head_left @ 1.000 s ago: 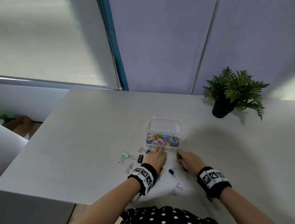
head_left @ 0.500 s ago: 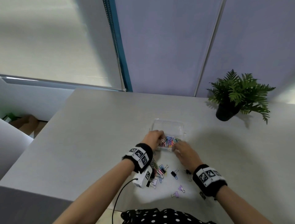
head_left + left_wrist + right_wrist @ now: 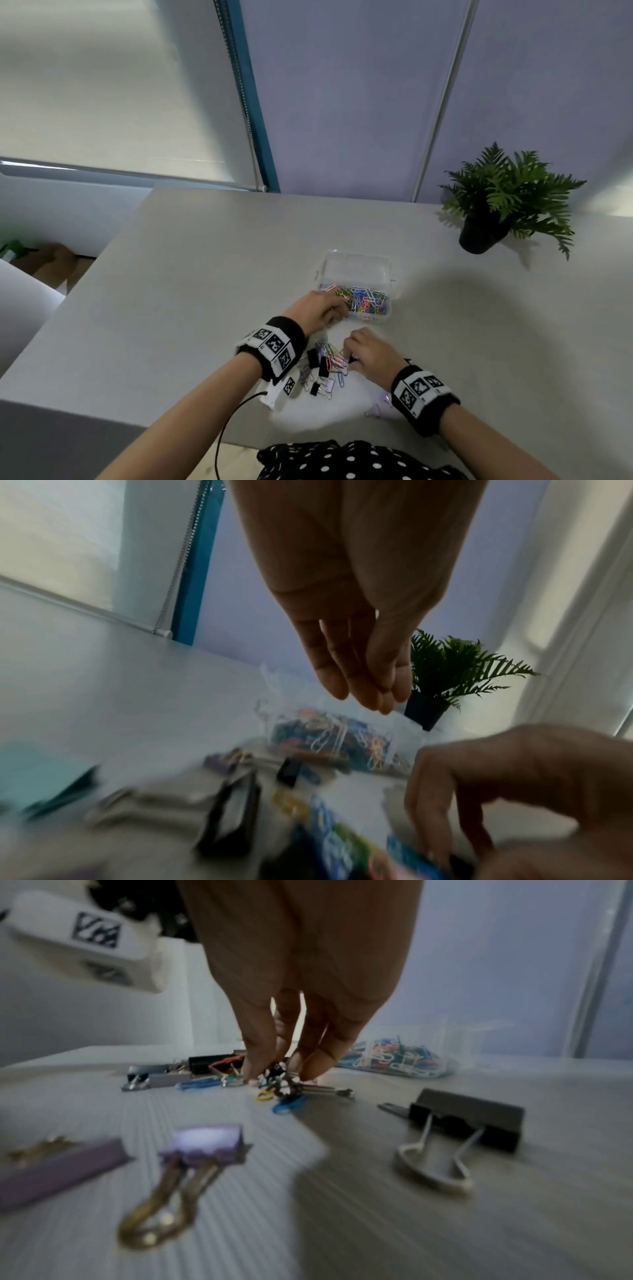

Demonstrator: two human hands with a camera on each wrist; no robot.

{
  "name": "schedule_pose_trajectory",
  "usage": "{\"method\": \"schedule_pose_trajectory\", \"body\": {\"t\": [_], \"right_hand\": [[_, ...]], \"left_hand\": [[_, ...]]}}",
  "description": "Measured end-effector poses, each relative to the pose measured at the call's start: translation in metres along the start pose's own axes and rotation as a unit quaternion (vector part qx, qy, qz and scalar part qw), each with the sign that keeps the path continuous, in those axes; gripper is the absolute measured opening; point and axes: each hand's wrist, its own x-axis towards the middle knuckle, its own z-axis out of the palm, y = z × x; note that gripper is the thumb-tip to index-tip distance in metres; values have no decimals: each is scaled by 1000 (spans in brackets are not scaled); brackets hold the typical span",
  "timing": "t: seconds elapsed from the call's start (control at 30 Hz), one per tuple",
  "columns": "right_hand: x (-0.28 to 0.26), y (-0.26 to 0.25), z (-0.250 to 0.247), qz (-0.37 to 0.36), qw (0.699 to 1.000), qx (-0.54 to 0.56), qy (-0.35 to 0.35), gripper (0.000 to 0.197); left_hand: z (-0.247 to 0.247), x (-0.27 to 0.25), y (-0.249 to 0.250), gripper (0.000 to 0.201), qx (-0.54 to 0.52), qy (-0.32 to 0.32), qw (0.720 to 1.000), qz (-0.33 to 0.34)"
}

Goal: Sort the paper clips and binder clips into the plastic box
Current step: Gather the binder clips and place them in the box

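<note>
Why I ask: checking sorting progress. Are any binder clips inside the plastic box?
No, the plastic box holds only coloured paper clips; the binder clips lie on the table.

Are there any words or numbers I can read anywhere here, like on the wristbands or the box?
No readable words or numbers.
Left wristband: black-and-white square code patterns, no letters.
Right wristband: the same patterns.
Plastic box: a small mark on its front wall, too small to read.

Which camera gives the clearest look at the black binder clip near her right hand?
The right wrist view: the black binder clip lies close and sharp. The head view hides it behind the right hand; the left wrist view is too blurred.
</note>
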Motion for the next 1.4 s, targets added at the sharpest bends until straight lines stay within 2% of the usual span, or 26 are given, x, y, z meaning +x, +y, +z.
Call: {"method": "schedule_pose_trajectory", "body": {"t": [0.07,0.17,0.33,0.53,0.7,0.9,1.0,1.1,1.2,1.4], "right_hand": [[-4,6,-2,9,999,33,30,10],[-12,16,-6,41,998,9,37,10],[-12,13,-10,77,995,-68,17,20],[8,-19,-3,134,990,-19,35,27],[11,-27,5,104,994,-19,7,16],[6,-26,9,69,997,-37,18,13],[4,-23,6,81,996,27,16,5],[1,-14,-3,122,986,109,13,14],[-2,-4,-11,133,983,121,45,7],[-11,6,-14,137,965,207,80,18]], "left_hand": [[9,-16,-8,28,-1,-28,1000,-14],[24,-34,-17,21,40,-63,997,-18],[38,-37,-20,23,107,-33,993,-40],[43,-27,-9,25,209,-61,975,-47],[50,-24,-4,32,260,-88,960,-48],[50,-27,-5,27,265,-94,959,-39],[44,-27,-6,24,251,-97,962,-56],[41,-28,-10,25,244,-86,963,-74],[41,-30,-12,26,227,-72,967,-88],[45,-34,-13,32,209,-44,974,-81]]}}
